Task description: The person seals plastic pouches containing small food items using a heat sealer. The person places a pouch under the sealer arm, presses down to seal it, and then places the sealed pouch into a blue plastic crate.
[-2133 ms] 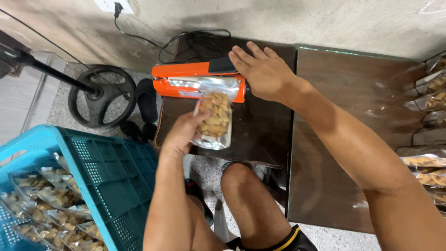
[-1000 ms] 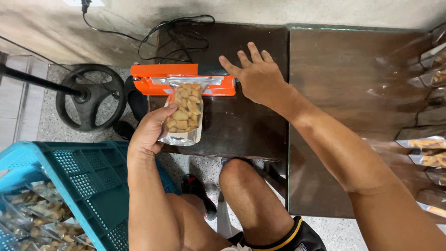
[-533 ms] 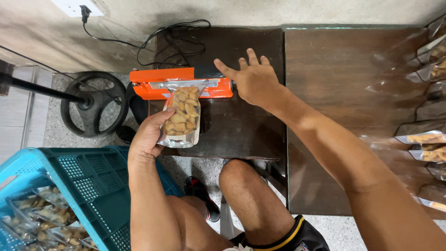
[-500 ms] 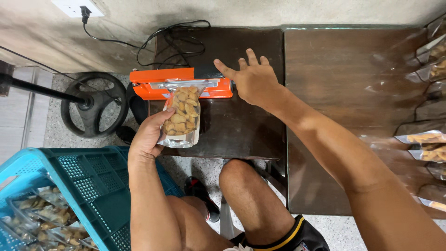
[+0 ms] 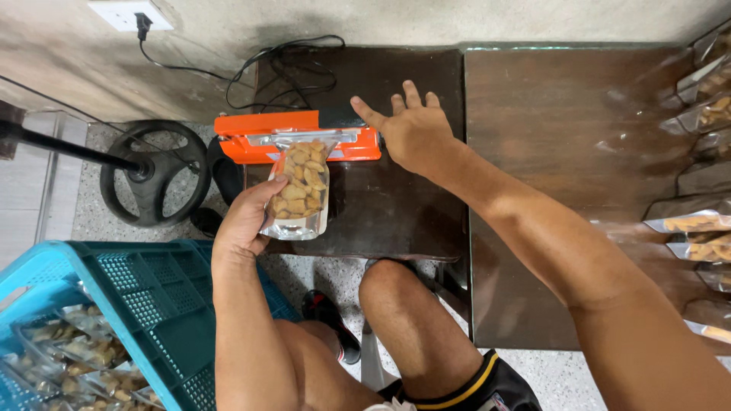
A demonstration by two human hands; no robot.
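The pouch (image 5: 298, 188) of snacks lies on the dark worktop (image 5: 396, 209), its top edge inside the orange sealer (image 5: 297, 136). It is a clear pouch with a silver back, and the pieces in it are light brown. My left hand (image 5: 245, 222) has its grip on the lower left side of the pouch: the thumb is on the front and the other fingers go behind it, pinching the bottom corner. My right hand (image 5: 407, 131) rests at the right end of the sealer, on its black part. Its grip is spread, the fingers are straight and apart, the palm is flat down, and it holds nothing.

The sealer stands across the far part of the worktop, and black cables (image 5: 297, 65) lie in a loop behind it, near the wall. One cable goes up to a white socket (image 5: 129, 13). To the right, a second brown worktop (image 5: 579, 152) touches the first one, and more filled pouches (image 5: 697, 228) lie along its right edge. On the floor at the left stands the round black base (image 5: 152, 173) of a stand. Nearer to me, at the lower left, is a blue crate (image 5: 145, 304) with many filled pouches inside. My knee (image 5: 396, 281) is under the edge of the worktop.
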